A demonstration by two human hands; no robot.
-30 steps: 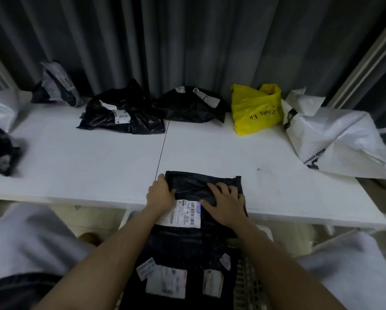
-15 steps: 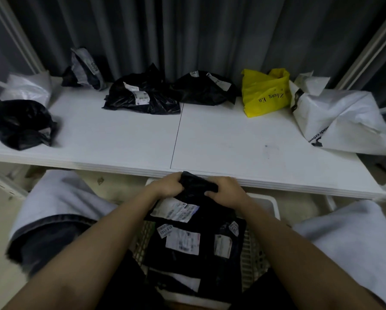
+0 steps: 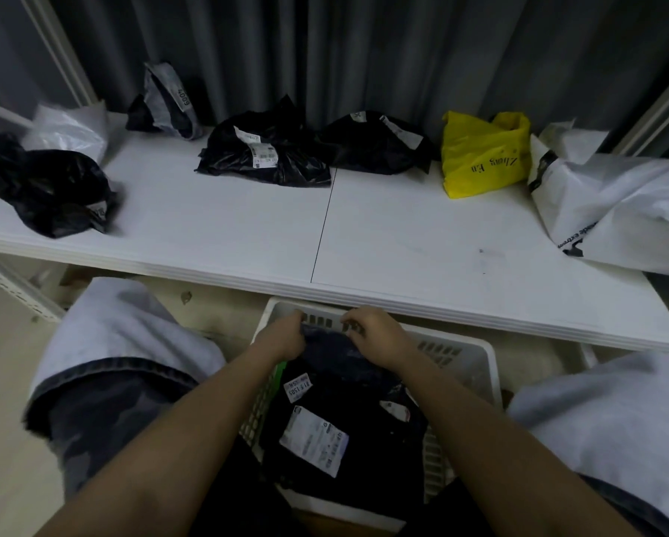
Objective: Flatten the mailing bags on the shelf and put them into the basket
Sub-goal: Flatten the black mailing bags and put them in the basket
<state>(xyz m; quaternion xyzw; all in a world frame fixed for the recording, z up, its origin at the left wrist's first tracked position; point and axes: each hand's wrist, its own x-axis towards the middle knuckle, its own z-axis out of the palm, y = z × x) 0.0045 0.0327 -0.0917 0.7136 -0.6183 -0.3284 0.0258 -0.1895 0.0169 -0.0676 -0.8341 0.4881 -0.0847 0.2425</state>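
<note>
Hands (image 3: 327, 337), both pinching the flattened black bag (image 3: 337, 366) by its twelve o'clock edge, are lowering it level into the basket (image 3: 476, 366).

Grey pleated curtain (image 3: 364, 52) behind; pale floor (image 3: 3, 381) lower left.

2 bare forearms, left hand (image 3: 282, 337) and right hand (image 3: 377, 335) without gloves, rings or watch, pale grey-white short sleeves at both sides, dark denim-like hem band on the left sleeve (image 3: 120, 366)
</note>
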